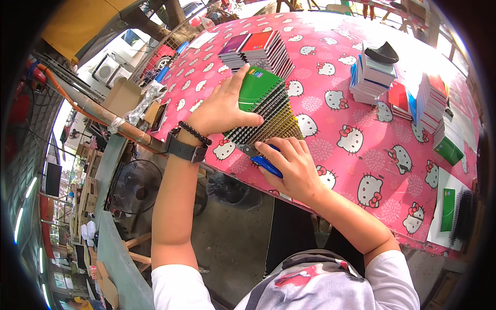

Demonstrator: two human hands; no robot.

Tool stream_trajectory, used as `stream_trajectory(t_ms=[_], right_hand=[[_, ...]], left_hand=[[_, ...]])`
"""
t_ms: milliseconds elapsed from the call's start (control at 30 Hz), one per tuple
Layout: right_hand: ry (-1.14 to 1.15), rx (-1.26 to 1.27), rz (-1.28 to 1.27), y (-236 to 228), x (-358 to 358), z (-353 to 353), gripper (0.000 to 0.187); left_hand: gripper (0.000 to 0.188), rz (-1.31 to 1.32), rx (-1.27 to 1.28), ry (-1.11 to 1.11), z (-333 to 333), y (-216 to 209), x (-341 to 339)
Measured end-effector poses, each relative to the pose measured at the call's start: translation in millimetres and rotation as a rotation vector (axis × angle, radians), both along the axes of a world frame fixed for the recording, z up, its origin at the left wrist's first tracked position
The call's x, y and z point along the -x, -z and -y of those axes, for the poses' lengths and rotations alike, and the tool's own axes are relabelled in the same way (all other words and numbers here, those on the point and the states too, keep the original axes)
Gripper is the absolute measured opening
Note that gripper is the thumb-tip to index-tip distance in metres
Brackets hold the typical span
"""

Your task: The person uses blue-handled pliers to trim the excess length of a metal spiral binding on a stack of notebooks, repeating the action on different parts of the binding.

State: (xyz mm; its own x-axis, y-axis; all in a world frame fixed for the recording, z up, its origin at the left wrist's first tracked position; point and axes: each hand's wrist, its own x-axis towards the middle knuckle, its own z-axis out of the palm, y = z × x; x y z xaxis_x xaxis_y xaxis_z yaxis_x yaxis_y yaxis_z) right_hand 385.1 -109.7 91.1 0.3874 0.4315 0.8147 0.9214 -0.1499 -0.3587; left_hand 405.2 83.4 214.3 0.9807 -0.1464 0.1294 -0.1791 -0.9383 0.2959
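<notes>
A tall stack of spiral-bound notebooks (258, 88) with a green top cover leans at the near edge of the table. Black and yellowish wire coils line the side facing me. My left hand (222, 106) grips the stack from the left, thumb across the coils and fingers over the green cover. In my right hand (292, 168) are blue-handled pliers (267, 166), their metal jaws at the lower coils. Whether the jaws are closed on a wire cannot be made out.
A pink cartoon-cat cloth covers the table (323, 150). Behind the stack stand piles of red and purple notebooks (261, 44). More book piles (372, 77) stand at the right, one topped by a black object (382, 52). A green booklet (448, 209) lies near the right edge; a fan (137, 186) stands below left.
</notes>
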Motion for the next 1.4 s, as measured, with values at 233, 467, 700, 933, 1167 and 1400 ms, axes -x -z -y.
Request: stream_trajectory(t_ms=[233, 467, 700, 933, 1167, 1400], right_hand=[[0.004, 0.033, 0.031, 1.3, -4.3, -1.3, 0.047], [-0.492, -0.08, -0.79, -1.2, 2.8, 0.1, 0.04], [-0.047, 0.061, -0.096, 5.9, 1.0, -0.2, 0.044], [-1.066, -0.191, -1.661, 0.9, -1.2, 6.3, 0.038], [-0.057, 0.055, -0.14, 15.5, 3.0, 0.9, 0.049], [0.004, -0.003, -0.048, 16.9, 4.1, 0.2, 0.05]], left_hand=[[0.11, 0.0, 0.007, 0.006, 1.8, -0.8, 0.6], [0.111, -0.011, -0.017, -0.006, -0.3, 1.9, -0.3], [0.11, -0.028, -0.031, -0.021, 0.5, -1.1, 1.1], [0.111, -0.011, -0.021, 0.001, 0.2, -0.7, 0.5], [0.112, -0.024, 0.001, -0.017, 0.4, -0.3, -0.2], [0.111, -0.03, -0.001, -0.02, 4.1, -3.3, 2.3]])
